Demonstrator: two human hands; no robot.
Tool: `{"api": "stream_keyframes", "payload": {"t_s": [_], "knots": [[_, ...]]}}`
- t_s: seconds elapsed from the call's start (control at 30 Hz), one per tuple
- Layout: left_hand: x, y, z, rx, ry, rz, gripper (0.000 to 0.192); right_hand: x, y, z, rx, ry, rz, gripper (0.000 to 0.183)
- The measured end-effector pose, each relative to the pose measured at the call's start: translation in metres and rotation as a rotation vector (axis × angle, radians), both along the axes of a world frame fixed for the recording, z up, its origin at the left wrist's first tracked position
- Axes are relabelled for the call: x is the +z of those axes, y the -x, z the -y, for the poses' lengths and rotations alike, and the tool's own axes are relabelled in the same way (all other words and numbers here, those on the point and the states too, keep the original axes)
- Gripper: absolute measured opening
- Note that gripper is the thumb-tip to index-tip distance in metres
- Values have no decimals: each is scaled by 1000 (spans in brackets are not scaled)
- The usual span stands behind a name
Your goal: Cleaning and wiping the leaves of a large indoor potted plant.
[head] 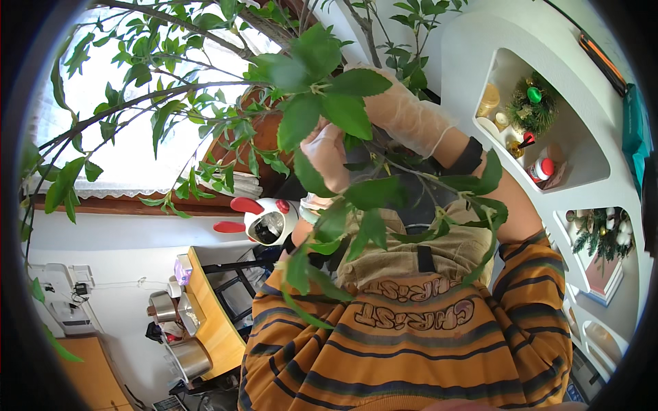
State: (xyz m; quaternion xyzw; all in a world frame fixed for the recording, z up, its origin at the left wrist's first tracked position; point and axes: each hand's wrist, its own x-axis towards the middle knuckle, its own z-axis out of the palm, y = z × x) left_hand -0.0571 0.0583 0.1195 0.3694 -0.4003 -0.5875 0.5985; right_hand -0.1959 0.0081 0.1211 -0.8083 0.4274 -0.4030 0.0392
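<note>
Both hands are among the leafy branches of an indoor plant. My left hand, in a thin clear plastic glove, is curled close to the underside of large green leaves. Whether its fingers grip a stem or leaf cannot be made out. My right hand is mostly hidden behind those leaves; its loose translucent glove covers the wrist and part of the forearm. A black band circles that forearm. One leafy twig crosses in front of my lap, close to the camera.
A long branch spans the curtained window at left. A white container with red ear shapes stands by my left forearm. White wall shelves with decorations curve along the right. A wooden cabinet and metal pots are lower left.
</note>
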Motion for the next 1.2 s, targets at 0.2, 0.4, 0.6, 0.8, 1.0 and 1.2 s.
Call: {"api": "stream_keyframes", "payload": {"t_s": [0.2,0.4,0.6,0.8,1.0,1.2], "knots": [[11,14,-5,-42,69,-22,23,-4,3,-1,57,17,-13,24],[10,17,-6,12,22,0,22,-4,3,-8,54,96,-78,13],[15,22,-10,-70,23,-12,29,5,-2,-20,7,94,-68,9],[7,14,-10,-71,-124,69,34,27,1,-45,120,-7,25,9],[7,12,-10,-154,57,-85,47,33,17,-26,40,-113,370,13],[16,13,-1,-175,36,94,69,3,22,0,-13,185,160,14]]}}
